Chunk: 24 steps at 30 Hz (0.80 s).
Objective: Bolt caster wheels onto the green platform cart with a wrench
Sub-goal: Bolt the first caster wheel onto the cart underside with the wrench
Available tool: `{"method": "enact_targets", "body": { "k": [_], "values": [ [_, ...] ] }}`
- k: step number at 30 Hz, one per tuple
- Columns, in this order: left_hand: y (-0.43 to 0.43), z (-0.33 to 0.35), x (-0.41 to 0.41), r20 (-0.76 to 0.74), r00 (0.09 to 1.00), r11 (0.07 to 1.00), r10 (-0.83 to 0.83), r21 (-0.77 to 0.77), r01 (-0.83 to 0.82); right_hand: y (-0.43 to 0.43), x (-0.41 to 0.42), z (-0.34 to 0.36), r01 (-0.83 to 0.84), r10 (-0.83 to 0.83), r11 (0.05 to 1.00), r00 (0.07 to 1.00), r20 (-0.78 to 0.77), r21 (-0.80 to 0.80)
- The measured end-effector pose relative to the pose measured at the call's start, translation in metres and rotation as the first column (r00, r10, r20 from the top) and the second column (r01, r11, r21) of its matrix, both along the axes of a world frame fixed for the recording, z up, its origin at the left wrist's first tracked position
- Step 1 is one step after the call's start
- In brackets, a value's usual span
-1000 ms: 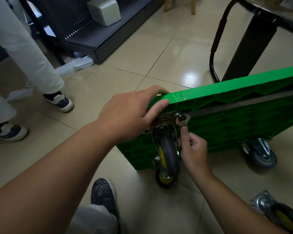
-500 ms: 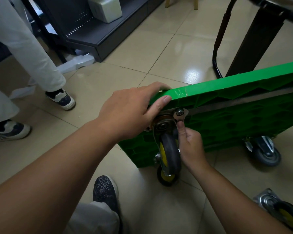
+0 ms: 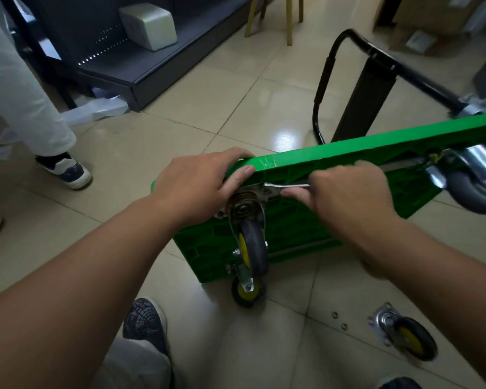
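The green platform cart (image 3: 348, 155) stands on its edge, underside facing me. My left hand (image 3: 199, 186) grips its near top corner, fingers curled over the rim. A caster wheel (image 3: 251, 245) with a yellow hub sits on that corner, its metal plate just below my left fingers. My right hand (image 3: 340, 192) grips a silver wrench (image 3: 284, 186) that lies level, its head on a bolt of the caster plate. A second, lower caster (image 3: 246, 290) touches the floor. A grey caster (image 3: 472, 189) is mounted at the right end.
A loose caster (image 3: 404, 336) lies on the tile floor at lower right with small nuts (image 3: 338, 321) beside it. The cart's black handle (image 3: 348, 88) lies behind. A dark shelf unit (image 3: 152, 60) stands far left, and another person's legs and shoe (image 3: 65, 169) are at left. My shoe (image 3: 145, 322) is below.
My right hand swung the wrench from pointing down beside the caster up to level, pointing right. The view drew closer. My left hand kept its hold on the corner.
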<state>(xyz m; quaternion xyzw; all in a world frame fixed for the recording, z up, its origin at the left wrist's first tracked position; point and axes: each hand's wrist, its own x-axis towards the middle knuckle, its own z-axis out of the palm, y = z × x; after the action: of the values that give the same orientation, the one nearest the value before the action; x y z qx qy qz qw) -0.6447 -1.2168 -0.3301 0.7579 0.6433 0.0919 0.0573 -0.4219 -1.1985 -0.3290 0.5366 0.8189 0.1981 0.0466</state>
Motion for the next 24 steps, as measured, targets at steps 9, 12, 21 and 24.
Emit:
{"method": "enact_targets", "body": {
  "k": [9,12,21,24],
  "values": [
    [0.003,-0.003,-0.004,0.035,0.998,0.998,-0.046,0.031,0.045,-0.007,-0.039,0.049,-0.237,0.216,0.971,0.931,0.294,0.04],
    [0.004,-0.001,-0.006,0.042,0.998,0.999,-0.048,0.018,0.048,-0.008,-0.015,0.036,-0.216,0.204,0.974,0.968,0.145,0.069],
    [0.008,-0.007,-0.014,-0.069,0.995,0.998,0.067,-0.004,-0.067,-0.034,-0.01,-0.109,-0.167,-0.425,0.901,-0.147,-0.893,-0.401],
    [0.01,-0.012,-0.016,-0.09,0.994,0.998,0.06,0.028,-0.058,-0.033,-0.034,-0.132,-0.222,-0.439,0.891,-0.209,-0.874,-0.395]
  ]
}}
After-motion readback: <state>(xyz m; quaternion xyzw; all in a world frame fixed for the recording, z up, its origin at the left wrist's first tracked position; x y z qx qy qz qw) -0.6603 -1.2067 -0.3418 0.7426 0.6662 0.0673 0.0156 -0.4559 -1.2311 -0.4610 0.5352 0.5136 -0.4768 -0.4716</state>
